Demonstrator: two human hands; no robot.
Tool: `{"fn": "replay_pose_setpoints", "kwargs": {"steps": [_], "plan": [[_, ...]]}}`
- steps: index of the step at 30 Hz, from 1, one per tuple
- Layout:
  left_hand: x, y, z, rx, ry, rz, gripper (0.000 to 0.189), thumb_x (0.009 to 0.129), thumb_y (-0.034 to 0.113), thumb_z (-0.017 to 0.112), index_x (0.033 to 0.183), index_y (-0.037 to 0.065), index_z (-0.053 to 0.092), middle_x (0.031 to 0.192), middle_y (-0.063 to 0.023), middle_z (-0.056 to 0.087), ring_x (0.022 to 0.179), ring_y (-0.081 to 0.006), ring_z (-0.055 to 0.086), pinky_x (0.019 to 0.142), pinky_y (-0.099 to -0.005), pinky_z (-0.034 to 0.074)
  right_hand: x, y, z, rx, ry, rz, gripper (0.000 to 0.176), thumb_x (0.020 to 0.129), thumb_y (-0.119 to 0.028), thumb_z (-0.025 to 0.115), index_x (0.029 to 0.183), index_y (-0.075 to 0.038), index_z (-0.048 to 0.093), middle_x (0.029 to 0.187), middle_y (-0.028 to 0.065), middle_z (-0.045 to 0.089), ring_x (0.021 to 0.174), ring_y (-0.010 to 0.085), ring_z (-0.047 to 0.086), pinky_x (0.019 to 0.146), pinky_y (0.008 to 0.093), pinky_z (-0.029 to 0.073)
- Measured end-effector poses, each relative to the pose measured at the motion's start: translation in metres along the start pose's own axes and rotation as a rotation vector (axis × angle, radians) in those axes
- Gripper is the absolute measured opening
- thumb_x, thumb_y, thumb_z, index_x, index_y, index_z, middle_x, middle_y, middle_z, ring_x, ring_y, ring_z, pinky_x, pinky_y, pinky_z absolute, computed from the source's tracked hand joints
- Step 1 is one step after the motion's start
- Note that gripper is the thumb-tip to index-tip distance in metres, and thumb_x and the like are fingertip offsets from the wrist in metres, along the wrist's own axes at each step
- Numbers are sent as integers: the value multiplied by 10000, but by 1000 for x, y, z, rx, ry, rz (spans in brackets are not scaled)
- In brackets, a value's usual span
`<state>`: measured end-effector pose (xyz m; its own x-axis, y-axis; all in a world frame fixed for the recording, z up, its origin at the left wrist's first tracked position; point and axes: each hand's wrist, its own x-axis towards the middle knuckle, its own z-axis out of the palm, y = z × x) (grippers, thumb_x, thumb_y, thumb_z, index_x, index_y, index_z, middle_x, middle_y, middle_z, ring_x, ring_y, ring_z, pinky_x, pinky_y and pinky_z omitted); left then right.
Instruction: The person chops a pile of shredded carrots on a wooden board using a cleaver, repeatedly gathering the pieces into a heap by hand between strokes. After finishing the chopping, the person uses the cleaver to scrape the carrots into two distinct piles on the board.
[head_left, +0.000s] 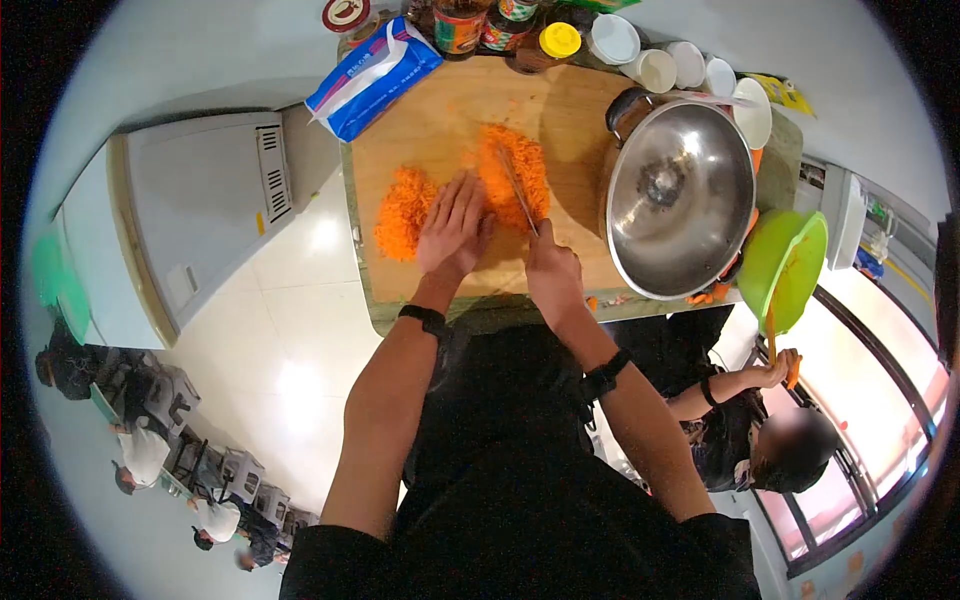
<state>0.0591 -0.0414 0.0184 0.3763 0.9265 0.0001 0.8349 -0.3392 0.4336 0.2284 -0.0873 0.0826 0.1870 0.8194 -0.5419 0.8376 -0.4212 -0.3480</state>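
Observation:
On the wooden cutting board [580, 100] lie two heaps of finely cut carrot. My right hand [553, 272] is closed round the handle of a knife [518, 187], whose blurred blade lies over the right carrot heap [533, 160]. Between the heaps, my left hand [455, 222] rests palm down with its fingers stretched out, close to the blade side. The left carrot heap [398, 220] touches or nearly touches the outer edge of that hand.
A large metal pan [640, 215] stands right of the board, beside a green bowl [785, 235]. Jars [462, 25], cups [655, 72] and a blue packet [375, 85] line the back. Another person [730, 420] holds something orange at the right. More people sit far left.

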Motion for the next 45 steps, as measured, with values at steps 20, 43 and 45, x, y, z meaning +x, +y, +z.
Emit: {"fn": "replay_pose_setpoints", "kwargs": {"steps": [20,43,45], "plan": [[0,-1,4,28,7,-31,513,936,294,604,1390,73,512,1463,-78,491,1387,-227,426,1157,-390,353,9,29,-5,-135,-18,-75,304,1008,-236,508,1255,-67,460,617,251,598,599,476,609,538,584,477],[-5,-1,2,38,-72,-23,547,855,158,629,1376,53,495,1503,-95,430,1410,-235,393,1184,-387,315,13,9,11,12,51,-147,258,1009,-225,500,1199,-53,477,624,278,586,657,483,619,575,597,464],[-7,-5,10,29,-53,2,565,840,156,620,1375,37,481,1516,-118,407,1422,-262,373,1182,-410,314,15,7,8,7,59,-115,253,1009,-225,504,1190,-50,481,629,281,584,666,485,617,573,594,457]]}}
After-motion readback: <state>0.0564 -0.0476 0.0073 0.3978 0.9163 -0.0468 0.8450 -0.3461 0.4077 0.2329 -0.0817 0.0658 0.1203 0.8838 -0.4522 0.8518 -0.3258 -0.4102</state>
